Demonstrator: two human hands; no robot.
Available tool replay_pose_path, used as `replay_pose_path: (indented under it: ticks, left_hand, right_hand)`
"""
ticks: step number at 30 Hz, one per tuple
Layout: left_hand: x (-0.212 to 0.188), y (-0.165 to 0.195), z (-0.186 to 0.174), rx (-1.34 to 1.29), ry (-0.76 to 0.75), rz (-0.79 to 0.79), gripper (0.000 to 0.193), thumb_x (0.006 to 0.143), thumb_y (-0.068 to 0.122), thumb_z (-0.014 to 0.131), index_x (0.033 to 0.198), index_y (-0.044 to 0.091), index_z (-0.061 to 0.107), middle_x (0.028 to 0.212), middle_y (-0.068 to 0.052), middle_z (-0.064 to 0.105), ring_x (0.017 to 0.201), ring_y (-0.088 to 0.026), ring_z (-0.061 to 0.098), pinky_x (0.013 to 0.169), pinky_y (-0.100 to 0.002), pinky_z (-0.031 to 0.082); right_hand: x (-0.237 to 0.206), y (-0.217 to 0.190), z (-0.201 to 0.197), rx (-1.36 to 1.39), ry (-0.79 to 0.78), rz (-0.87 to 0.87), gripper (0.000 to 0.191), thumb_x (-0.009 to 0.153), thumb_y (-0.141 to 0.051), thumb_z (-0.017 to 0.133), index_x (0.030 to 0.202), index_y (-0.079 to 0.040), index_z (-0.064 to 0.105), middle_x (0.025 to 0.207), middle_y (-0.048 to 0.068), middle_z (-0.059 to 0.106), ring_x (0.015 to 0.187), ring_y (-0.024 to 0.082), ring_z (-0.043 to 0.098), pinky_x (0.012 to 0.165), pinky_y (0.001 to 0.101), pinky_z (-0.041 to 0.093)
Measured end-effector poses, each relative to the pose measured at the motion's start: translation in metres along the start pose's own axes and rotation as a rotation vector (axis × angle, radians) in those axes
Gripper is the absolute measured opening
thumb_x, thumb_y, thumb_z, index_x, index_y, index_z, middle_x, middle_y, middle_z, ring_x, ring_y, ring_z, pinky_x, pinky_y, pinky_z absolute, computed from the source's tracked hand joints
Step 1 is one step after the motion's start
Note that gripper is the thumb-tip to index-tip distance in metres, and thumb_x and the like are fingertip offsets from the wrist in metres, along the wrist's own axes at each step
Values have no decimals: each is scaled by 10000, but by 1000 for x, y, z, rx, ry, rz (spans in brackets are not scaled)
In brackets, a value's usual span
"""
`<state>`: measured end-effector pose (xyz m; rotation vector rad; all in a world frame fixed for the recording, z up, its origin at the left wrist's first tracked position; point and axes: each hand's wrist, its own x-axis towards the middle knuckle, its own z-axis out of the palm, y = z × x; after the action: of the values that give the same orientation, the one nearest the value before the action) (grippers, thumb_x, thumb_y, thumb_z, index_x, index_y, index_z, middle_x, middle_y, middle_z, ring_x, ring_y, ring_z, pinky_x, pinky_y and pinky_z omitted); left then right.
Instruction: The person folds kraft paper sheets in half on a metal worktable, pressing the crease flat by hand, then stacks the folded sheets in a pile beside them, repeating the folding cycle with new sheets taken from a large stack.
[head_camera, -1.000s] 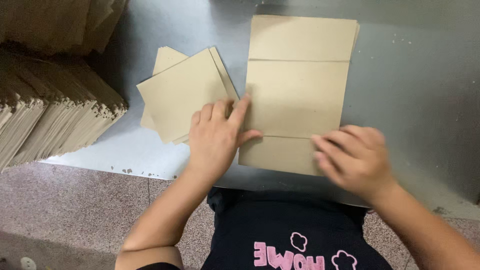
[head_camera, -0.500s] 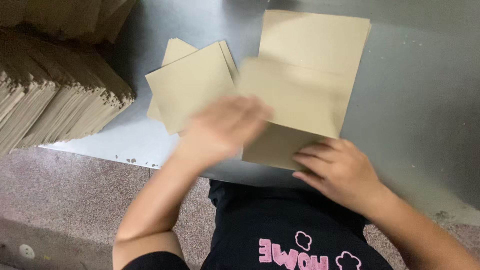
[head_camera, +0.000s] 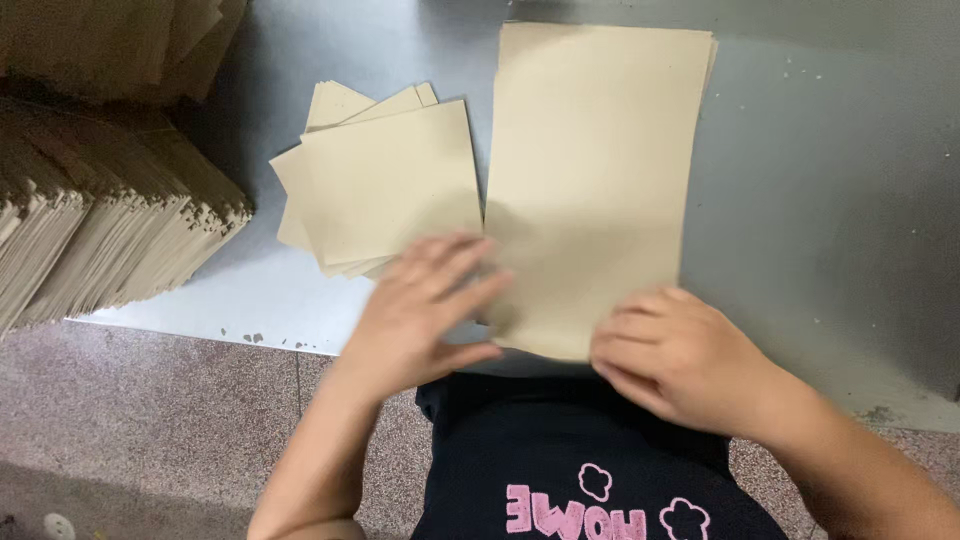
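A stack of tall tan paper sheets (head_camera: 595, 170) lies flat on the grey metal table (head_camera: 830, 200). My right hand (head_camera: 680, 355) rests with curled fingers on the stack's near right corner. My left hand (head_camera: 425, 310), blurred and with fingers apart, lies at the stack's near left edge, just below a small pile of folded tan sheets (head_camera: 385, 180). Whether the left hand touches the tall stack I cannot tell.
A big, tall stack of tan paper pieces (head_camera: 95, 220) fills the left side of the table. The table's near edge runs above a speckled stone floor (head_camera: 150, 420). My dark shirt with pink print shows at the bottom.
The top sheet, creased and then lifted half a second ago, has left the tall stack. My left hand swept leftward across the near edge. The view has shifted slightly.
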<state>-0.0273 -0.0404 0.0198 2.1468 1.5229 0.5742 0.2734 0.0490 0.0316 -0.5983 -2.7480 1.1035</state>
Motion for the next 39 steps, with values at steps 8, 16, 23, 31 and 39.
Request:
replay_pose_path:
  ticks: [8, 16, 23, 31, 39]
  left_hand:
    - [22, -6, 31, -7, 168, -10, 235, 868, 118, 771, 1082, 155, 680, 971, -77, 725, 988, -292, 723, 827, -426, 572]
    - [73, -13, 51, -171, 190, -608, 689, 943, 247, 722, 1534, 97, 401, 729, -64, 722, 609, -275, 687, 609, -395, 544]
    - [87, -11, 59, 43, 386, -376, 111, 1028, 251, 704, 1126, 198, 696, 927, -37, 729, 786, -243, 715, 681, -388, 572]
    - [76, 2, 43, 318, 177, -341, 590, 761, 524, 810, 1243, 193, 728, 1074, -63, 624, 893, -241, 636, 644, -366, 539]
    - [41, -9, 23, 357, 176, -275, 709, 779, 515, 808, 1403, 239, 617, 1502, -190, 470, 1332, -449, 467, 1057, -553, 397]
  right_hand:
    - [-31, 54, -26, 322, 111, 243, 846, 644, -348, 871, 1395, -59, 612, 1277, 103, 709, 1213, 271, 617, 1048, 419, 442]
    - [9, 74, 18, 649, 622, 555, 847, 959, -134, 731, 1680, -47, 295, 1005, 35, 697, 941, 81, 650, 865, 232, 523]
    - [25, 50, 3, 181, 560, 711, 734, 889, -127, 757, 1566, -98, 473, 962, 81, 665, 854, 149, 603, 782, 304, 500]
    - [43, 15, 21, -576, 304, 24, 367, 895, -299, 805, 1204, -106, 757, 1141, 1, 674, 1037, 197, 600, 909, 409, 422]
    - [-3, 41, 5, -531, 365, 77, 289, 878, -254, 795, 1160, -198, 765, 1129, 23, 692, 1092, 245, 620, 955, 432, 434]
